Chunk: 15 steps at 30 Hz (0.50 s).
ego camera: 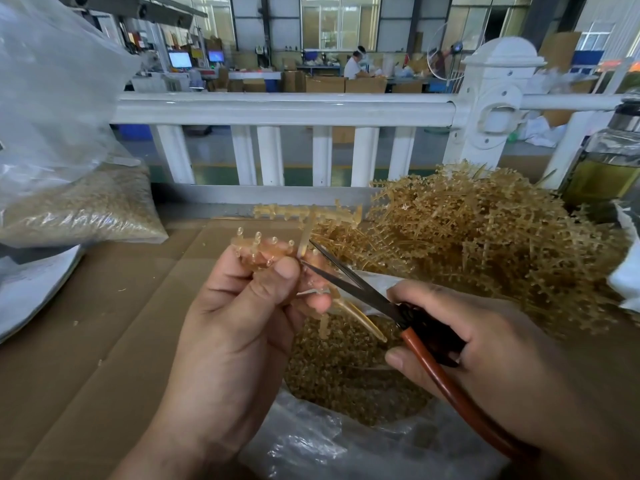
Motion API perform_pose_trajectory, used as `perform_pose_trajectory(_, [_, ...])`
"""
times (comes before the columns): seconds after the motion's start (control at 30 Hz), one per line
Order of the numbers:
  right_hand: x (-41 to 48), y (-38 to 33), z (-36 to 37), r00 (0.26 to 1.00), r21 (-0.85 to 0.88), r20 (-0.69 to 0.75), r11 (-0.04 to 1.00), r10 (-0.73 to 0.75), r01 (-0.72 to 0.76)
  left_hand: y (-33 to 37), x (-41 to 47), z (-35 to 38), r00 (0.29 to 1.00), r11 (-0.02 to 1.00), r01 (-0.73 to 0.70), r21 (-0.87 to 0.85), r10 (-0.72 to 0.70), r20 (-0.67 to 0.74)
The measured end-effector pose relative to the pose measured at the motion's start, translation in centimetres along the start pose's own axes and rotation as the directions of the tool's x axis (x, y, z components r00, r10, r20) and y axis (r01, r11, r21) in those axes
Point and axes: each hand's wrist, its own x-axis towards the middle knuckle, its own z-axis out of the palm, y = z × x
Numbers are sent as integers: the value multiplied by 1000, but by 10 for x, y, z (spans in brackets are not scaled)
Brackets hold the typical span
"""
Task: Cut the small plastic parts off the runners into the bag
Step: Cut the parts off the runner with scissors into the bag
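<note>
Runner: amber runner (313, 220), held at the centre of the frame just above the mouth of the bag (311, 441), with small parts on its branches.
Step in hand: one snip, by my reckoning. The scissors (349, 282) have their blades apart, tips either side of a stem beside the thumb.
Doing it well: I would cut close to the root of the part and keep the branch over the bag mouth, so the piece drops in rather than onto the cardboard. The thumb needs minding, as the blade tips sit very near it.
Left hand: the left hand (242, 323) has fingers and thumb curled round the runner, pinching it.
Right hand: the right hand (485, 341) is wrapped round the red-brown scissor handles, lower right.
Bag contents: cut parts (346, 375) already heaped inside the clear plastic.
Pile: a pile of uncut runners (485, 244) lies tangled at right, behind the bag.
Second bag: a filled bag (86, 209) lies at middle left.
Tabletop: the tabletop (104, 323) is covered in cardboard sheet.
</note>
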Motion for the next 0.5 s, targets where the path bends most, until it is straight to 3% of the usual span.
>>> perform_pose_trajectory(0.5, [0, 1, -1, 1000, 7, -11, 1000, -19, 19, 0, 0, -1, 1000, 997, -2, 75, 5, -30])
